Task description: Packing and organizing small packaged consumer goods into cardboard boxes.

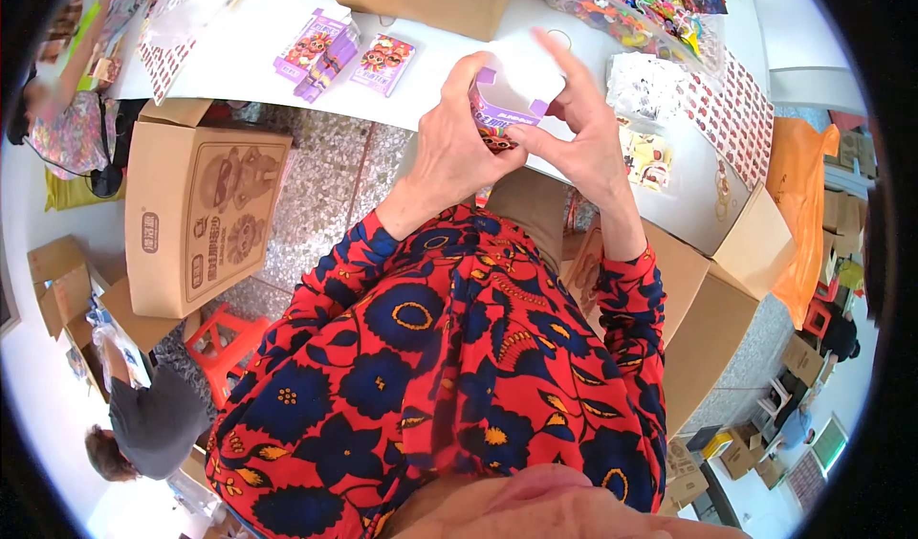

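Observation:
My left hand (447, 145) and my right hand (585, 140) hold a small purple box (505, 116) between them at the table's near edge. The box is open at the top, with its white inside and small purple flaps showing. My left fingers curl round its left side. My right thumb presses its near face, while the right index finger stretches up beside the far right side, slightly blurred. To the left on the table lie a few overlapping purple printed boxes (316, 46) and one more purple box (384, 64).
Sticker sheets (738, 118), clear packets (648, 87) and yellow cards (646, 160) lie right of my hands. Beyond stand a carton (421, 1) and a bag of colourful trinkets (626, 13). Cartons (206, 214) flank me, with an orange bag (801, 223) at right. Other people work at left.

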A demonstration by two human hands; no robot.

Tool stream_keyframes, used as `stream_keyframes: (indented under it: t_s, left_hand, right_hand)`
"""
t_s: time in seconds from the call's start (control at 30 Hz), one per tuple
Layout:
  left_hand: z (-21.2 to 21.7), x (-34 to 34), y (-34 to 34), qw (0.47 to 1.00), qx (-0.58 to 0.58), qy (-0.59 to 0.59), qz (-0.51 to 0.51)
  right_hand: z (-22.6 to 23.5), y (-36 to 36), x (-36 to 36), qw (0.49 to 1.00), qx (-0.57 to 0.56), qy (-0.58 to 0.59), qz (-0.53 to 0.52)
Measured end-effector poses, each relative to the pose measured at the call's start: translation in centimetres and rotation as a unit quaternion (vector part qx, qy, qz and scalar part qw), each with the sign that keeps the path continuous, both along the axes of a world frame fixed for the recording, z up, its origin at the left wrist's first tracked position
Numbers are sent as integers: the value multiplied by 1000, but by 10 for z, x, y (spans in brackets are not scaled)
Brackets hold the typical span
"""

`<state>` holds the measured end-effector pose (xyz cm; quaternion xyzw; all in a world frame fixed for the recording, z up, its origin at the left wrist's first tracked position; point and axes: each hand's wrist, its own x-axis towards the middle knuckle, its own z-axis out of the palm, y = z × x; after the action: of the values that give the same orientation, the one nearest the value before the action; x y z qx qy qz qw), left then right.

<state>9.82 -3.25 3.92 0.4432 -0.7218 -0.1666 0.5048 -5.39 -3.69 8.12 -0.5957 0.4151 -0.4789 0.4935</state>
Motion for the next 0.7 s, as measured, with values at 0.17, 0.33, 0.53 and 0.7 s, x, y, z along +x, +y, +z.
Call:
stream_keyframes:
  t_s: [0.17,0.33,0.53,0.7]
  left_hand:
    - [4,1,2,999,46,9,1]
    - [-2,5,4,997,69,-36,-14]
    - [1,1,5,996,58,-69,-5]
    - [-2,3,6,995,58,-80,-6]
  right_hand:
    - [-3,0,-1,980,-150,124,46]
    - [3,5,-1,985,-114,124,39]
    - [8,-4,-15,994,19,68,79]
    - [12,-10,-13,990,98,34,93]
